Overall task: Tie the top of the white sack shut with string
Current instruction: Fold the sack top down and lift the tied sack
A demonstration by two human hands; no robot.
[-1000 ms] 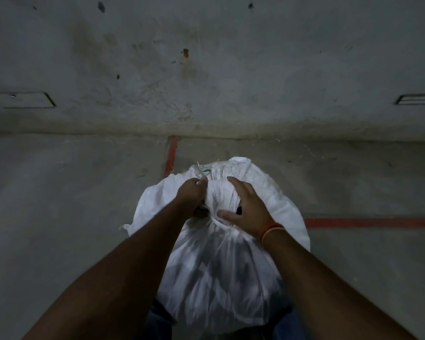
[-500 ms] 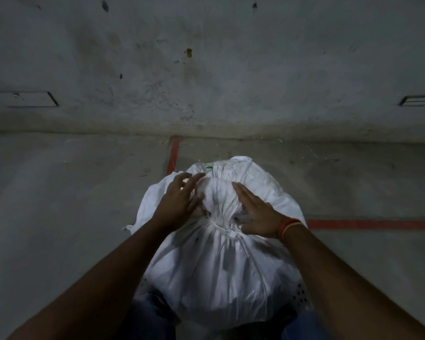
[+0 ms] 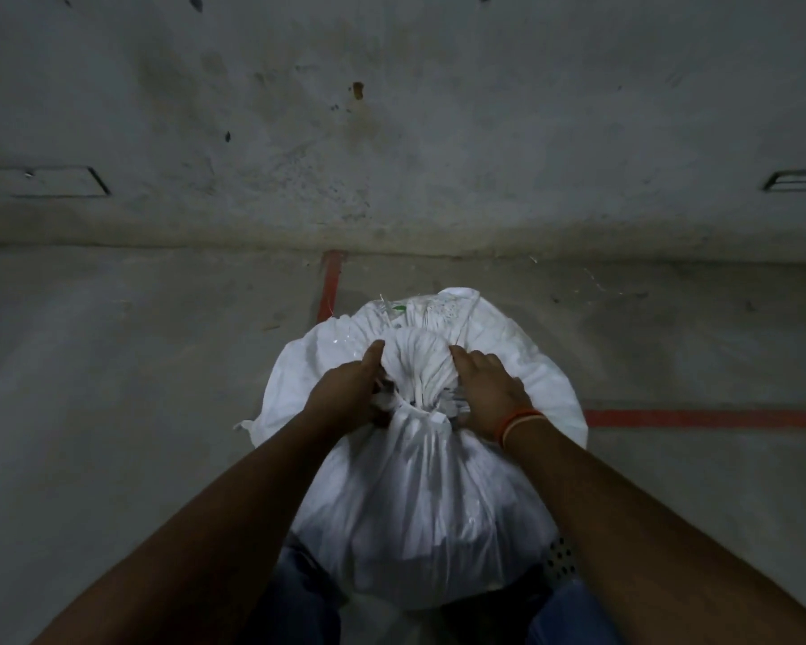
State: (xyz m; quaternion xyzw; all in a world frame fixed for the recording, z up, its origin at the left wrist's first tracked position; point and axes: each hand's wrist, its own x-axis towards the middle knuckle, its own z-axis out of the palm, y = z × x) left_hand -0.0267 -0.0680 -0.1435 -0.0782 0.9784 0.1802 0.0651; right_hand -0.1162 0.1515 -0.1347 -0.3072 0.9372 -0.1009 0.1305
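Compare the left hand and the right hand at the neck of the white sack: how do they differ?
The left hand has a bare wrist; the right hand wears an orange wristband. The left hand's thumb points up along the bunched top; the right hand lies flatter, knuckles up. Both flank the white sack at its gathered neck and seem to pull string ends there.

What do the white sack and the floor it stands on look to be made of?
The white sack looks like thin woven plastic: a slight sheen, sharp creases fanning from its cinched neck, frayed strands at its rim. The floor looks like bare concrete: matt grey, stained and speckled, with painted red lines.
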